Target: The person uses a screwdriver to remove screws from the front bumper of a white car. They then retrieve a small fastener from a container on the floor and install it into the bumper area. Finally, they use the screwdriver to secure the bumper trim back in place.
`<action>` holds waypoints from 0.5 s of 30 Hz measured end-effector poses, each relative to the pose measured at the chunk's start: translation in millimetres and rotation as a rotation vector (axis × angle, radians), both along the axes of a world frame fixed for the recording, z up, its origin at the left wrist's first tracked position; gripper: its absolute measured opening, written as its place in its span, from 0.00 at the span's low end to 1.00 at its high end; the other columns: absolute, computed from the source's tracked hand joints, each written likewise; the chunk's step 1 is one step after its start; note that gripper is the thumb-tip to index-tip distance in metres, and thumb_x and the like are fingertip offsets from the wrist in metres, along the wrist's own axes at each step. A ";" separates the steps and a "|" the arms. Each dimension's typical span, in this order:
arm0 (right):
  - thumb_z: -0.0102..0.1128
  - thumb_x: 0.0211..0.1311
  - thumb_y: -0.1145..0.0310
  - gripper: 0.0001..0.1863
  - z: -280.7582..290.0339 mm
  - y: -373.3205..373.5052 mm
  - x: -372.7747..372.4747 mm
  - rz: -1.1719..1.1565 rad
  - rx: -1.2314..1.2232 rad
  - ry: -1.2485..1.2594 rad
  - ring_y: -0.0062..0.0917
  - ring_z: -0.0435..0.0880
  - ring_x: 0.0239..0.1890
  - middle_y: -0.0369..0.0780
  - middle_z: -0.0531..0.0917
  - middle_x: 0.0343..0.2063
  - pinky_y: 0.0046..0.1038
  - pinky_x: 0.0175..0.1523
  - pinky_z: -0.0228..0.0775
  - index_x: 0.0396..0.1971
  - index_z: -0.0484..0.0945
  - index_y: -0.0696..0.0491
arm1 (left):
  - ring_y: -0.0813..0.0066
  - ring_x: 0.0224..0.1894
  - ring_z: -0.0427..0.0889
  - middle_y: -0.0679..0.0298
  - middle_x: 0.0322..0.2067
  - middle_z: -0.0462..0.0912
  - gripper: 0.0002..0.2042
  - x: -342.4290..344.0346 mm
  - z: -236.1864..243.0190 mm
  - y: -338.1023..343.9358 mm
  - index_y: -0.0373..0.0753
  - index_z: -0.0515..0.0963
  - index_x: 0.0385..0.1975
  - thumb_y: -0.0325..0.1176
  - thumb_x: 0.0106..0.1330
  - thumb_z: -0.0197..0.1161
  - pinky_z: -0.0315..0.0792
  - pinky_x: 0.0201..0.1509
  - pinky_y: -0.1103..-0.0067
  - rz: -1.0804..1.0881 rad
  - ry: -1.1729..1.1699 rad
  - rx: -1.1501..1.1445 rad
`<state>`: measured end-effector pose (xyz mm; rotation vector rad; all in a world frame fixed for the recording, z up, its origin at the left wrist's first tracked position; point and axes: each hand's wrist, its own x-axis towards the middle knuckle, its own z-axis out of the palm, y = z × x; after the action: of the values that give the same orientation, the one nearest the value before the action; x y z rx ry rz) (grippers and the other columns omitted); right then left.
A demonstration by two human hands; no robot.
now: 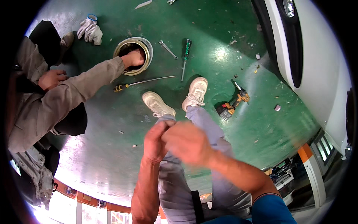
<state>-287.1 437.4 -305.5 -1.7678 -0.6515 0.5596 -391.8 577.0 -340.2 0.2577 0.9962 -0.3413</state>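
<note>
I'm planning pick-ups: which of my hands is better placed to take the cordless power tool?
Probably the right hand: it's nearer the cordless power tool, which lies toward that side; the left hand is farther off.

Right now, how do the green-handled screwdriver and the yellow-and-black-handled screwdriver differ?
The green-handled screwdriver points its tip toward the wearer; the yellow-and-black-handled screwdriver points its tip rightward. The green-handled screwdriver's shaft looks shorter than the yellow-and-black-handled screwdriver's. Both lie on the green floor.
</note>
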 end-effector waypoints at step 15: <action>0.67 0.59 0.56 0.28 -350.7 12.7 175.3 -0.315 -1.063 0.167 0.51 0.83 0.50 0.48 0.79 0.50 0.50 0.52 0.76 0.58 0.71 0.49 | 0.65 0.41 0.89 0.50 0.40 0.87 0.07 10.3 31.4 41.4 0.27 0.78 0.47 0.21 0.73 0.58 0.83 0.44 0.76 -0.436 0.305 0.298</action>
<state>-111.8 450.0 -656.2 -2.6889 0.1199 0.9076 -381.6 618.4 -308.9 0.7149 1.2916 -0.6422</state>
